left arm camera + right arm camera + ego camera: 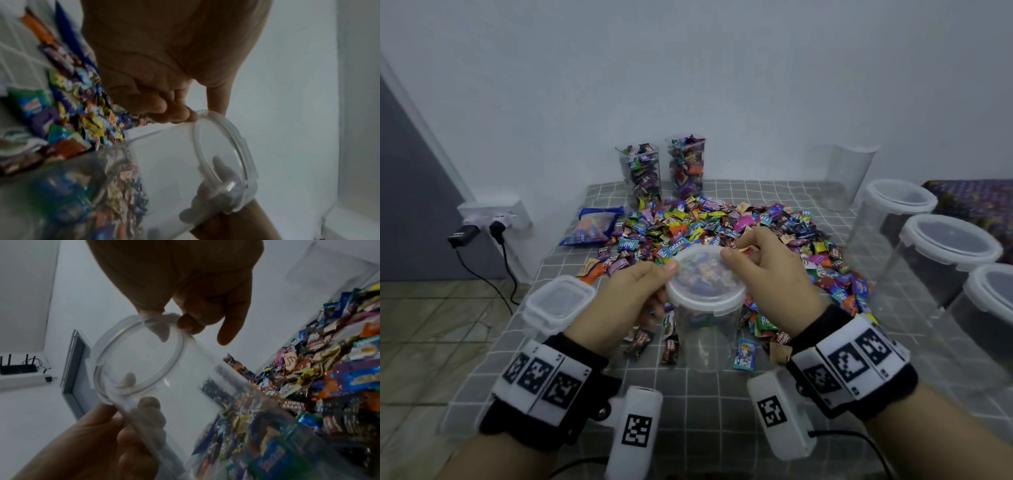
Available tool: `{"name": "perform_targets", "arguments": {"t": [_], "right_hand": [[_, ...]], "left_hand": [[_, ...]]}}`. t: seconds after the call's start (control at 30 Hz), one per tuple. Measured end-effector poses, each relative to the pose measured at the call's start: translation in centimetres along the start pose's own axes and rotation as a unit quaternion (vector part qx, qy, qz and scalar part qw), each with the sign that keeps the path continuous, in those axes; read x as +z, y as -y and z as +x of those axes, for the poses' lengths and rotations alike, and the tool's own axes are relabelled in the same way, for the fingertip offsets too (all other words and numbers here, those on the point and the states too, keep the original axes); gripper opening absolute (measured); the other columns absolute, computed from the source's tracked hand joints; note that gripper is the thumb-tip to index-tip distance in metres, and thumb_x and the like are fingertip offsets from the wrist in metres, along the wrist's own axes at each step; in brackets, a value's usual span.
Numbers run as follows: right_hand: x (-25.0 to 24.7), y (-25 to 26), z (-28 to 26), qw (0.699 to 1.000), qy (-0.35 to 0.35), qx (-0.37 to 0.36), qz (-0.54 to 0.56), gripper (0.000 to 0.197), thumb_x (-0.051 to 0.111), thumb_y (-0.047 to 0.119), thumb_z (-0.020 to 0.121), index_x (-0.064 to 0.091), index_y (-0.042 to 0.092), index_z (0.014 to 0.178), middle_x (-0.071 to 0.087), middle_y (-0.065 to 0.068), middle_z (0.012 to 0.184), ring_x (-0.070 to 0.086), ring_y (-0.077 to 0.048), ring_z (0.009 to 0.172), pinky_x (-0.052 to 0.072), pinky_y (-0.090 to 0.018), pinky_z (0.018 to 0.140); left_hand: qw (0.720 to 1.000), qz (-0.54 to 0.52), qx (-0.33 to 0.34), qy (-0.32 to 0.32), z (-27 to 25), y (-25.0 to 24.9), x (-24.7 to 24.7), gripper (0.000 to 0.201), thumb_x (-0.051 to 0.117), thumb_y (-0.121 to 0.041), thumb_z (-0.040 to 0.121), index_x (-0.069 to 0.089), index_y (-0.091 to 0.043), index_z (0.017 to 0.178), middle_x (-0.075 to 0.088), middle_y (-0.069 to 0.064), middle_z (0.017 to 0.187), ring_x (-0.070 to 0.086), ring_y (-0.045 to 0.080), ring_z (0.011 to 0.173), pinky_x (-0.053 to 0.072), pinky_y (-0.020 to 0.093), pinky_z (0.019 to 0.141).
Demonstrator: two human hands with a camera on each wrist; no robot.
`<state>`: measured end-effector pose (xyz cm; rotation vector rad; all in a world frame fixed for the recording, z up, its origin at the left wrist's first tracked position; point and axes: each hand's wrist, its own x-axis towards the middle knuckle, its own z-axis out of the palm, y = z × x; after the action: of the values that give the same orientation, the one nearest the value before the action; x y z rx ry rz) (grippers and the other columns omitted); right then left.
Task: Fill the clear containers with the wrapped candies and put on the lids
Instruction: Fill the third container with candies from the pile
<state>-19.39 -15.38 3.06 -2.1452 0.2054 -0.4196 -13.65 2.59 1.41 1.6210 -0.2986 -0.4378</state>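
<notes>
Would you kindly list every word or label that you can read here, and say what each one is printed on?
"Relaxa": teal candy wrappers in the pile, head view.
"COFFEE CANDY": upside-down, on a dark wrapper, right wrist view.
Wristband markers: square codes, no words.
Blue bag and other wrappers: too blurred.

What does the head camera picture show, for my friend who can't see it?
Two hands, the left hand and the right hand, hold a clear round container by its lid, above a grey checked tablecloth. Behind lies a heap of wrapped candies and two filled, unlidded containers; empty lidded ones stand right.
</notes>
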Motion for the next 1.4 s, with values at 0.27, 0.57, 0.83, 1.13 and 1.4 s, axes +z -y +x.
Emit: {"name": "perform_targets", "arguments": {"t": [0.27, 0.57, 0.83, 1.13, 1.4], "right_hand": [[0.3, -0.2, 0.2, 0.996, -0.015, 0.033, 0.076, 0.025, 0.061, 0.037, 0.086, 0.051, 0.014, 0.083, 0.065, -0.015, 0.084, 0.062, -0.031, 0.081, 0.049, -0.054, 0.078], [-0.2, -0.5, 0.9, 0.996, 0.072, -0.002, 0.047, 0.017, 0.054, 0.027, 0.092, 0.057, 0.021, 0.108, 0.06, 0.001, 0.087, 0.058, -0.019, 0.087, 0.048, -0.046, 0.085], [-0.6, 0.4, 1.9, 0.991, 0.111, -0.001, 0.072, 0.011, 0.058, 0.026, 0.075, 0.062, 0.016, 0.073, 0.058, -0.005, 0.074, 0.053, -0.018, 0.07, 0.044, -0.033, 0.067], [-0.3, -0.8, 1.6, 0.999, 0.042, 0.021, 0.018, 0.051, 0.062, 0.045, 0.081, 0.049, -0.002, 0.067, 0.046, -0.016, 0.065, 0.047, -0.027, 0.061, 0.04, -0.039, 0.062], [-0.8, 1.1, 0.0, 0.978, 0.025, -0.096, -0.182, 0.024, 0.05, 0.038, 0.089, 0.053, 0.017, 0.099, 0.055, -0.001, 0.096, 0.051, -0.02, 0.089, 0.041, -0.037, 0.077]], "left_hand": [[0.983, -0.147, -0.088, 0.063, 0.6, -0.4, 0.4, 0.024, 0.057, -0.032, 0.072, 0.042, -0.016, 0.062, 0.032, -0.007, 0.046, 0.03, 0.004, 0.037, 0.025, 0.015, 0.039], [0.988, -0.147, -0.039, 0.036, 0.9, -1.2, 0.9, 0.025, 0.054, -0.016, 0.082, 0.038, -0.018, 0.063, 0.032, -0.008, 0.045, 0.027, 0.005, 0.037, 0.022, 0.015, 0.037], [0.997, -0.048, -0.047, -0.041, -1.5, 1.0, 0.8, 0.04, 0.049, -0.045, 0.087, 0.049, -0.013, 0.063, 0.043, -0.003, 0.047, 0.038, 0.01, 0.038, 0.028, 0.018, 0.039], [0.996, 0.042, 0.058, -0.051, -3.6, -0.6, 2.2, 0.045, 0.061, -0.042, 0.068, 0.056, 0.002, 0.059, 0.048, -0.002, 0.042, 0.041, 0.006, 0.037, 0.035, 0.013, 0.04], [0.987, 0.086, 0.085, -0.107, -2.5, -0.8, 0.7, 0.041, 0.06, -0.04, 0.082, 0.057, -0.008, 0.057, 0.053, -0.002, 0.047, 0.046, 0.007, 0.042, 0.039, 0.016, 0.043]]}}
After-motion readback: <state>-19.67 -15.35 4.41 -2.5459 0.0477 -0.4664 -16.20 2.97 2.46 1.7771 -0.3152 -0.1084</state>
